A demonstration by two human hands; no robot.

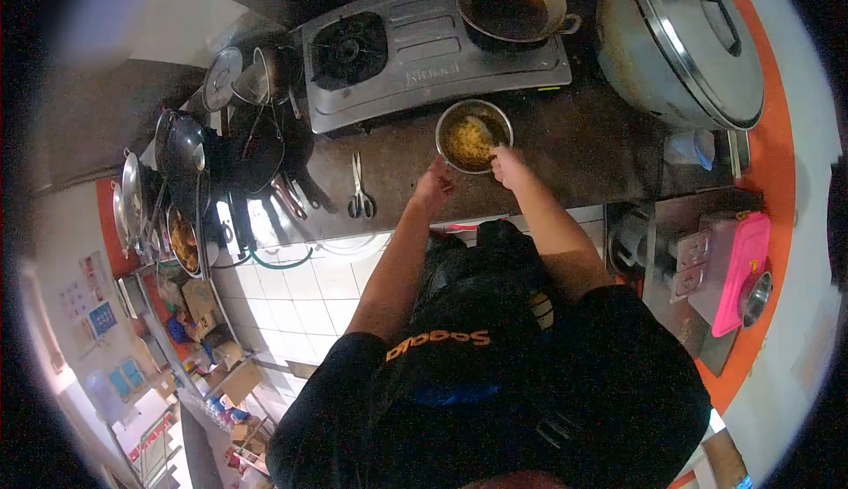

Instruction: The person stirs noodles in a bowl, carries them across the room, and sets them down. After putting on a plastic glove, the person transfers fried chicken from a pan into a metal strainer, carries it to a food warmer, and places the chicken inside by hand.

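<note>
A round metal bowl with a yellow, crumbly-looking food inside stands on the dark counter, just in front of the stove. My left hand is closed at the bowl's near left rim, its fingertips gripping the edge. Over the near right rim, my right hand is closed round the handle of a spoon, whose head rests in the food. Most of the handle is hidden by my fingers. A pair of scissors lies to the left of my left hand, blades pointing away from me.
A two-burner stove carries a wide pan of dark liquid on its right side. A large lidded pot stands at far right. Knives, pans and a strainer crowd the left. A pink board hangs at right.
</note>
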